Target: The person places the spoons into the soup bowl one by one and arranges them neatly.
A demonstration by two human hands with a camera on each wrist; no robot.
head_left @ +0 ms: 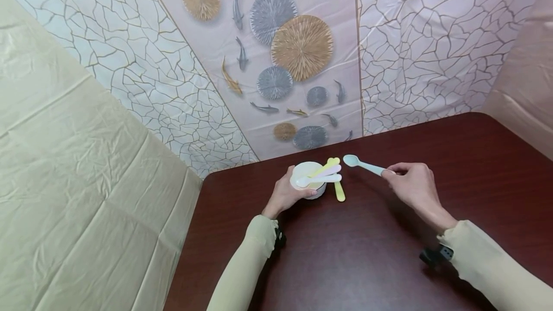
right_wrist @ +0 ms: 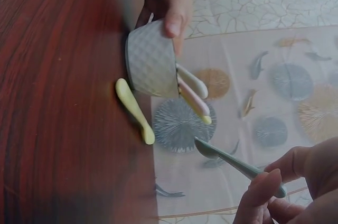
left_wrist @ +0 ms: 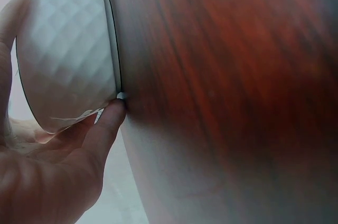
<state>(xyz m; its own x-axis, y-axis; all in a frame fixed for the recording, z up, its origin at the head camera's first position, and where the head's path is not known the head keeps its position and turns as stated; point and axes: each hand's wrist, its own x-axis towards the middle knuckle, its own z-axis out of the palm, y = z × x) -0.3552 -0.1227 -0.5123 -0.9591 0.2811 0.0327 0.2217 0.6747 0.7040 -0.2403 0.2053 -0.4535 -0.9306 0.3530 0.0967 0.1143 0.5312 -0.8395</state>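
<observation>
My left hand (head_left: 286,194) grips a white cup (left_wrist: 68,49) with a quilted surface, thumb on one side and fingers round the other. A white spoon (head_left: 325,178), a pale pink spoon (head_left: 331,171) and a yellow spoon (head_left: 331,162) lean in the cup, their handles sticking out past the rim to the right. On the table beside it lies another yellow spoon (right_wrist: 133,109). To the right, my right hand (head_left: 414,184) pinches the handle end of a light blue spoon (head_left: 370,167). That spoon is held above the table, its bowl pointing at the cup without touching it.
The dark red-brown wooden table (head_left: 345,253) reaches back to a wall covering (head_left: 276,52) printed with fish and round leaf shapes. Beige cloth (head_left: 95,167) hangs along the left side, and more cloth stands at the right. A dark strap device (head_left: 437,255) sits on the right wrist.
</observation>
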